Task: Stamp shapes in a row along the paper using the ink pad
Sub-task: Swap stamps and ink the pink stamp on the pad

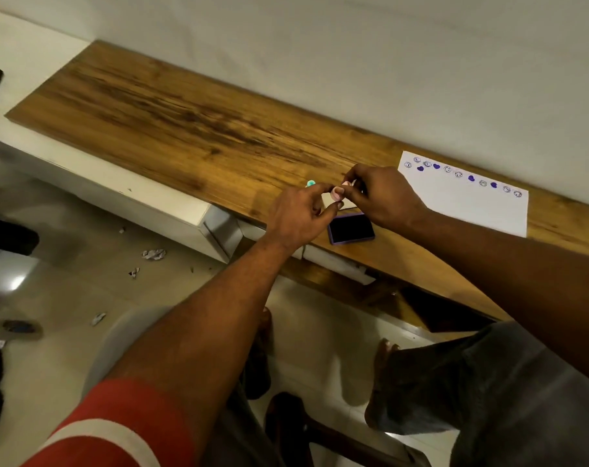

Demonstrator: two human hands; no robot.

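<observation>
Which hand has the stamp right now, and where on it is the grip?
Both hands meet on a small pinkish stamp: left hand and right hand pinch it at its sides with their fingertips, above the open ink pad. Finer grip detail is blurred.

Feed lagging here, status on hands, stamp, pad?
Left hand and right hand both pinching small pink stamp above table. Ink pad open, below hands. Paper has row of prints, unobstructed.

Hidden between the fingers

The small pink stamp [337, 193] is mostly covered by both hands – its face unreadable; prints on the paper [468, 200] too small.
</observation>
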